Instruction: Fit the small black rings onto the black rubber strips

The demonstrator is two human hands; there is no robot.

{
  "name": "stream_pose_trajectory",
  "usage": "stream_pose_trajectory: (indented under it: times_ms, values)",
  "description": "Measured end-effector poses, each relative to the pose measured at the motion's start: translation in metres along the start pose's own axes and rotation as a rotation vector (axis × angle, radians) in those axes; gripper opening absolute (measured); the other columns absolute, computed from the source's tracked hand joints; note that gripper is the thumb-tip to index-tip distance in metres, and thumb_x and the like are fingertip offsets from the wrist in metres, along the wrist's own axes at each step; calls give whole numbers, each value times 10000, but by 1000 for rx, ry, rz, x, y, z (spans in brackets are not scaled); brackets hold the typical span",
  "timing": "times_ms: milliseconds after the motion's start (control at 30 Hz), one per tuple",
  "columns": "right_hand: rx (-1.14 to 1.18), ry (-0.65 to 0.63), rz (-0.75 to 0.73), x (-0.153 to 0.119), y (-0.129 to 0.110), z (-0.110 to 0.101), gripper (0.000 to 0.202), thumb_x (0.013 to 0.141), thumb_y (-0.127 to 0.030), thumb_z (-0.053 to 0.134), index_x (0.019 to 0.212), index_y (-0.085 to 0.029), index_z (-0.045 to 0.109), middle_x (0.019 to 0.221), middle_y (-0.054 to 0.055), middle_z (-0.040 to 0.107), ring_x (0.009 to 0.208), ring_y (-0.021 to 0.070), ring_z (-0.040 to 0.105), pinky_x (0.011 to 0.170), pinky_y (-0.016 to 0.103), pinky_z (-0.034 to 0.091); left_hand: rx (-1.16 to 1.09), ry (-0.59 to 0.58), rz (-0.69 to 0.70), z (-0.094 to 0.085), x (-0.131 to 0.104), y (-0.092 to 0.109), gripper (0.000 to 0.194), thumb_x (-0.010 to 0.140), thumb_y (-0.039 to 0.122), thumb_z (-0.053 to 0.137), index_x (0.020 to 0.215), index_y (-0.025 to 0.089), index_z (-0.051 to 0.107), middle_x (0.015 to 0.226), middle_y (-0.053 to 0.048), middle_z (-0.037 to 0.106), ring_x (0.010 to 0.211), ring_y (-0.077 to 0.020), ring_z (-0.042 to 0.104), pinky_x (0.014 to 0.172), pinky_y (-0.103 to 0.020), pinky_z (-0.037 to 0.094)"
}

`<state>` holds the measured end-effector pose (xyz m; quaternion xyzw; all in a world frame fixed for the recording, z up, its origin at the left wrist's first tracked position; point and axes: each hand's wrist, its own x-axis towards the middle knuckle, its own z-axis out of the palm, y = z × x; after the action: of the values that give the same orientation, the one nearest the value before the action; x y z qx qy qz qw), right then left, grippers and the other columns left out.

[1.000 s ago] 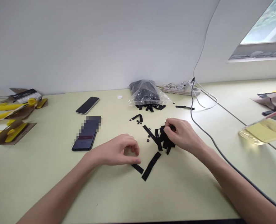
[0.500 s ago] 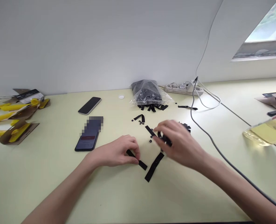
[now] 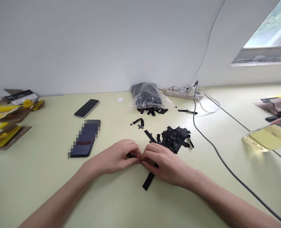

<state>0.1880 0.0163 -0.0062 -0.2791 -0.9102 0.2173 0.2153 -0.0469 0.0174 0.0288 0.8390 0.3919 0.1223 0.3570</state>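
My left hand (image 3: pixel 121 157) is closed on a black strip (image 3: pixel 130 155), gripped between thumb and fingers. My right hand (image 3: pixel 163 163) meets it fingertip to fingertip at the strip's end, its fingers pinched together; what lies between them is too small to make out. Another black strip (image 3: pixel 148 181) lies on the table, partly under my right hand. Beyond the right hand is a heap of black strips (image 3: pixel 176 138). A single strip (image 3: pixel 150 136) and small black rings (image 3: pixel 140 127) lie further up.
Two phones (image 3: pixel 87 108) (image 3: pixel 83 142) lie to the left. A clear bag of black pieces (image 3: pixel 147 96) and a power strip (image 3: pixel 178 92) sit by the wall. A dark cable (image 3: pixel 216 145) crosses the right side. Yellow tools (image 3: pixel 9 136) lie far left, a yellow-tinted clear object (image 3: pixel 266 138) at right.
My right hand has moved left and down from the heap of strips to meet my left fingertips. The heap now shows more fully. The view has shifted slightly.
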Motion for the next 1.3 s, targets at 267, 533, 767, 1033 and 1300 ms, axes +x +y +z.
stream_pose_trajectory:
  times_ms: [267, 533, 767, 1033, 1300]
  values:
    - [55, -7, 139, 1, -1, -16, 127, 895, -98, 558, 805, -184, 531, 797, 5, 545, 698, 131, 488, 642, 279, 418, 74, 79, -23, 4, -1, -1, 150, 952, 265, 665, 1092, 240, 618, 1072, -3, 659, 975, -173, 605, 795, -293, 476]
    - [-50, -8, 205, 1, -1, -17, 84, 989, -197, 526, 1006, -191, 608, 972, 60, 604, 847, 184, 574, 722, 327, 484, 179, 220, 110, 15, 8, -16, 155, 1029, 205, 520, 1082, 229, 664, 1061, -21, 693, 1023, -174, 624, 893, -313, 488]
    - [-112, 32, 179, 4, -3, -11, 209, 960, -384, 673, 1035, -197, 619, 1020, 72, 634, 905, 218, 599, 757, 365, 507, 364, 336, 94, 16, 6, -11, 117, 974, 177, 520, 1021, 202, 625, 982, -16, 711, 900, -184, 644, 863, -373, 452]
    - [248, 177, 271, 7, -4, -5, 189, 976, -354, 652, 1101, -219, 606, 930, 30, 665, 789, 156, 603, 661, 284, 478, 247, 490, 159, 23, 9, -5, 122, 1025, 175, 519, 1068, 224, 622, 947, 3, 714, 898, -155, 648, 863, -307, 474]
    - [572, 193, 337, 11, -9, -1, 160, 1003, -347, 602, 1013, -199, 661, 846, 21, 670, 751, 139, 596, 590, 245, 446, 229, 574, 217, 43, 12, -7, 84, 987, 145, 556, 993, 209, 610, 906, -27, 683, 867, -168, 634, 804, -299, 516]
